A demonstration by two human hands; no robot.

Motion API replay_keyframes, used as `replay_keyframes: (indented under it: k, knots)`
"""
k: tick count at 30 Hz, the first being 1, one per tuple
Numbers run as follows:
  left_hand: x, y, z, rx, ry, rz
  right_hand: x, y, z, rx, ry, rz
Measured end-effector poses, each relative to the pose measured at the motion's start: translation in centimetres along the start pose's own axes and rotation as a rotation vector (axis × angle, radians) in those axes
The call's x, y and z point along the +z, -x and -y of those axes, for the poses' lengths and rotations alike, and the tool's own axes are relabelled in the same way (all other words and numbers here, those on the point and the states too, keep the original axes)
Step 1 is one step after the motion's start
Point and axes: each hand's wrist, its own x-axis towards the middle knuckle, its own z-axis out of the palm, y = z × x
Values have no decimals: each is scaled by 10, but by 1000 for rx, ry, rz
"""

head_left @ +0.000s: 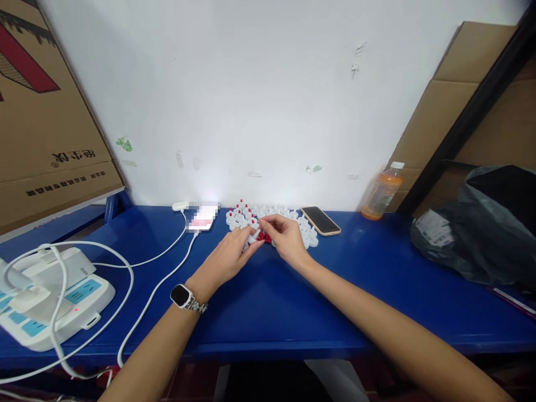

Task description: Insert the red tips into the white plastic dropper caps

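My left hand [229, 252] is closed around a white plastic spouted cap [253, 238], gripped between thumb and fingers. Pinched together just right of it are the fingers of my right hand [287, 237]; whatever they hold is too small to make out. Below and between the hands lies a pile of small red tips [264, 237]. Behind my left hand stand several white spouted caps with red tips [238, 213] on them. More white caps without red tips [309, 233] are spread behind and to the right of my right hand.
The blue table [272, 301] meets a white wall. A dark-screened phone [321, 220] lies right of the caps, a lit phone [204, 218] on a cable to their left. A power strip [62, 307] with looping cables, an orange drink bottle [382, 192] and a black plastic bag [473, 223] stand farther out.
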Motion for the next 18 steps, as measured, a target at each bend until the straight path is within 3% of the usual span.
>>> replay_keyframes:
  k: [18]
  knots:
    - [17, -1, -11, 86, -234, -123, 18, 10, 5, -98, -89, -190]
